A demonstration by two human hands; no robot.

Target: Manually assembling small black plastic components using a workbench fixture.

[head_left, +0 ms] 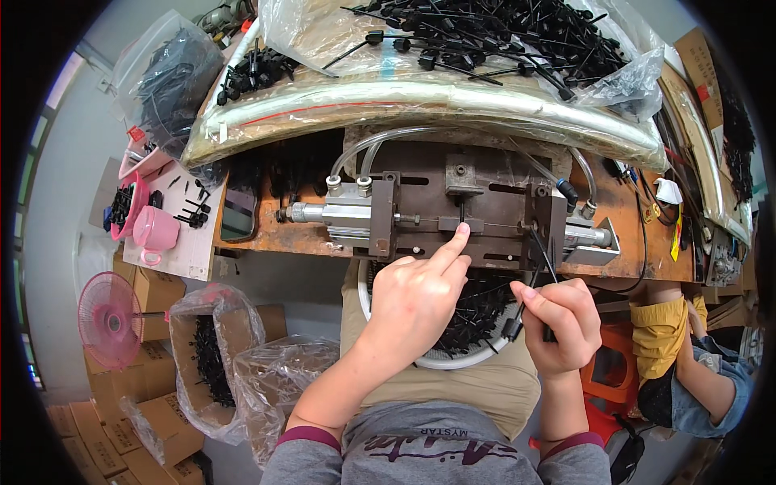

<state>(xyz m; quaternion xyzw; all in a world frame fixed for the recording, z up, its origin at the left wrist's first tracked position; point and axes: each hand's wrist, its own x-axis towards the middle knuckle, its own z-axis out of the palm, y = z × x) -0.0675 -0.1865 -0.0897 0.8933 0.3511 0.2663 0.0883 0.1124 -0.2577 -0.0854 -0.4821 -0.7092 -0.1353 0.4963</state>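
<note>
A dark metal fixture (501, 174) with a pneumatic cylinder at each end stands in front of me on the bench. My left hand (416, 303) reaches to its middle, index finger stretched out and the others curled. That fingertip touches a small block (470, 225) in the centre, where a thin black rod (462, 208) stands out. Whether the thumb bears on anything is hidden. My right hand (562, 323), to the right and nearer me, is closed round a few black rods with thick ends (512, 326). Their thin tips point up toward the fixture's right plate.
A round white-rimmed basket (461, 364) of black parts rests at my lap. Behind the fixture, a plastic-lined tray (420, 101) holds a heap of similar rods. Clear air hoses (388, 137) arch over the fixture. A phone (239, 214) lies left; another person's leg (659, 331) is at right.
</note>
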